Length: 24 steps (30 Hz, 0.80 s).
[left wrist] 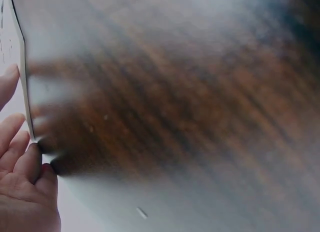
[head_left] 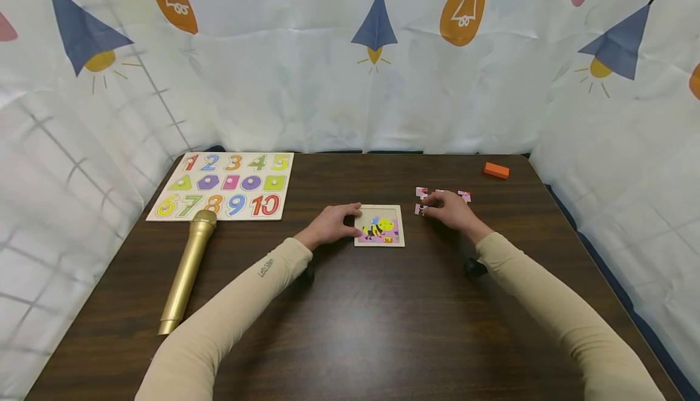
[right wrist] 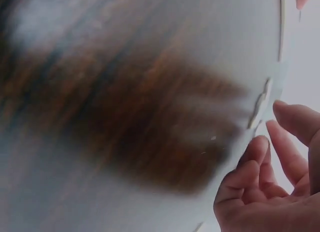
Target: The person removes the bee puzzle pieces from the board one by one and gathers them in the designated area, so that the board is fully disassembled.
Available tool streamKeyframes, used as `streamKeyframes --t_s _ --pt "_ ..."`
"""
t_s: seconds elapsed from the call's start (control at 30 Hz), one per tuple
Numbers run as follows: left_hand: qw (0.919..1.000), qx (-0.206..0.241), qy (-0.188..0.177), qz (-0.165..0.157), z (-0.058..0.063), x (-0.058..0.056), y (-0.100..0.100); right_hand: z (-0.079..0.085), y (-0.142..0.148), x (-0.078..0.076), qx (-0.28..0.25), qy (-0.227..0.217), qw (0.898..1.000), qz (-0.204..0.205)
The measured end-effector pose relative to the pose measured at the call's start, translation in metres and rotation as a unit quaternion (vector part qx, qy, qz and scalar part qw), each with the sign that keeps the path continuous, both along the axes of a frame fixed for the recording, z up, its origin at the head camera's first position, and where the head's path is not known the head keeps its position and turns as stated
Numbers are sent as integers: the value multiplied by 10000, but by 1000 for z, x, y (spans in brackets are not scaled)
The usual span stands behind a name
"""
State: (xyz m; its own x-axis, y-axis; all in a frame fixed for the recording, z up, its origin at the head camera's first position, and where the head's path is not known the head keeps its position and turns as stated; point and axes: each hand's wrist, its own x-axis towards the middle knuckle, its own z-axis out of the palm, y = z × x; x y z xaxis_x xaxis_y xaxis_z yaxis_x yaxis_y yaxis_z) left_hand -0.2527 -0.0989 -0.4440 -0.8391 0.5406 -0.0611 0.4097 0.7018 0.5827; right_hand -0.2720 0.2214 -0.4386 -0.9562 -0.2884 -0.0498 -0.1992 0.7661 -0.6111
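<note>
A small square puzzle tray [head_left: 402, 231] with a bee picture lies on the table; part of its upper area is bare board. My left hand [head_left: 330, 225] rests at the tray's left side, fingertips on its upper left corner and thumb lower on the edge. In the left wrist view, the fingers [left wrist: 15, 139] line up along the tray's thin edge. To the right of the tray, my right hand [head_left: 451, 209] reaches over several pink puzzle pieces [head_left: 464, 195], partly covering them. Its thumb and forefinger stand slightly apart beside a loose piece [right wrist: 259, 106].
A board of coloured numbers and shapes [head_left: 219, 191] lies at the back left. The gold microphone [head_left: 186, 273] overlaps its lower edge in the head view. An orange block [head_left: 496, 171] sits at the back right. Patterned white cloth [head_left: 328, 85] hangs behind the dark table [head_left: 372, 328].
</note>
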Motion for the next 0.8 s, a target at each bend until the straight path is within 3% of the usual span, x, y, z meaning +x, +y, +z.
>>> streamKeyframes --t_s 0.13,0.33,0.57,0.8 --pt "9999 -58 90 -47 1 -2 0 7 -11 3 -102 75 9999 53" --pt "9998 -92 155 -129 3 0 4 13 -42 16 -157 -194 9990 374" --pt "9998 -105 156 -74 1 1 12 8 -75 24 -214 -350 9955 859" --pt "9999 -30 148 -17 0 1 12 3 -87 22 -320 -441 9948 855"
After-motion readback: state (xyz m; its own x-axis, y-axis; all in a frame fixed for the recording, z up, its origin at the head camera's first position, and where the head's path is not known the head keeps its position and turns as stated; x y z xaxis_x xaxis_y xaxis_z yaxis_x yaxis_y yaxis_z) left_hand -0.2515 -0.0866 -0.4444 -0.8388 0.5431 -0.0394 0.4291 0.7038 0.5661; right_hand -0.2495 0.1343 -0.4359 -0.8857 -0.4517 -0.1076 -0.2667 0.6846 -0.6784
